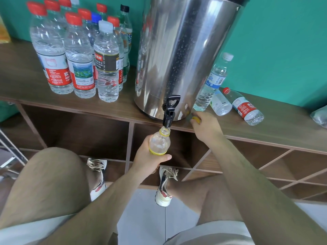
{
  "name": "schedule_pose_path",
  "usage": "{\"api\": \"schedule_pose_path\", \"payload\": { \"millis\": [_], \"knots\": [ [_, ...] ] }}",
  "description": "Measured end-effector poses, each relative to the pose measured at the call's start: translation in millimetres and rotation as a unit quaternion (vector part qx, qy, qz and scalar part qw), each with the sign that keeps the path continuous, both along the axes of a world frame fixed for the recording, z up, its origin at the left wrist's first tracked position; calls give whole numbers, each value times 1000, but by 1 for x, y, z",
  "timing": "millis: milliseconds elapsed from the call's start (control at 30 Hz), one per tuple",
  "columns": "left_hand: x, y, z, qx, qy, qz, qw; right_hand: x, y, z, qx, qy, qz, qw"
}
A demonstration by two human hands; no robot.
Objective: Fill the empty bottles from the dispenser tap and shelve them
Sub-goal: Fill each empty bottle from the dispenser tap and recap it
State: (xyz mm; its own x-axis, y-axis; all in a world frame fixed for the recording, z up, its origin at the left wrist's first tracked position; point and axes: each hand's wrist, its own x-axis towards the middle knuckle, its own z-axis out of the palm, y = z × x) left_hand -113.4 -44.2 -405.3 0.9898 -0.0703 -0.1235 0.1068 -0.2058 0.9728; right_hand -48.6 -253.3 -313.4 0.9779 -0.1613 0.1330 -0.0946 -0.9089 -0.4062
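Observation:
My left hand [147, 160] grips a small clear bottle with a yellow label [159, 143], uncapped, its mouth right under the black tap [169, 113] of the steel dispenser [184, 50]. My right hand [206, 126] rests on the wooden shelf top [26, 73] beside the dispenser's base and pinches a yellow cap [196, 119]. The tap's lever stands upright. No water stream shows.
Several capped bottles [77, 55] stand grouped left of the dispenser. To its right, one bottle stands [215, 80] and two lie on their sides [245, 106]. Open cubby compartments [85, 135] run below the top. My knees and shoes are below.

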Motion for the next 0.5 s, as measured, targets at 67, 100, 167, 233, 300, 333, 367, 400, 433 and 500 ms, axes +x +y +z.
{"api": "schedule_pose_path", "payload": {
  "millis": [67, 100, 167, 233, 300, 333, 367, 400, 433, 500],
  "knots": [
    [-1, 0, 1, -6, 0, 1, 1000, -12, 1, 0, 41, -19, 0, 999],
    [-1, -1, 1, -5, -2, 0, 1000, -21, 3, 1, 71, -23, -1, 997],
    [-3, -2, 1, -7, -3, -5, 1000, -41, 11, 4, 137, -35, 9, 990],
    [-5, -3, -1, -13, 1, -8, 1000, -62, 22, 6, 219, -41, 20, 975],
    [-9, -4, -2, -11, 4, -14, 1000, -82, 31, 7, 286, -39, 24, 957],
    [-12, -5, -2, -10, 3, -21, 1000, -90, 34, 8, 313, -41, 20, 949],
    [-15, -6, -4, -11, 1, -29, 1000, -99, 36, 8, 334, -46, 16, 941],
    [-18, -7, -6, -12, -1, -39, 999, -106, 38, 9, 347, -51, 16, 936],
    [-21, -9, -7, -13, -3, -49, 999, -112, 40, 9, 349, -55, 23, 935],
    [-27, -13, -8, -17, -2, -68, 998, -121, 42, 7, 324, -51, 44, 944]
  ]
}}
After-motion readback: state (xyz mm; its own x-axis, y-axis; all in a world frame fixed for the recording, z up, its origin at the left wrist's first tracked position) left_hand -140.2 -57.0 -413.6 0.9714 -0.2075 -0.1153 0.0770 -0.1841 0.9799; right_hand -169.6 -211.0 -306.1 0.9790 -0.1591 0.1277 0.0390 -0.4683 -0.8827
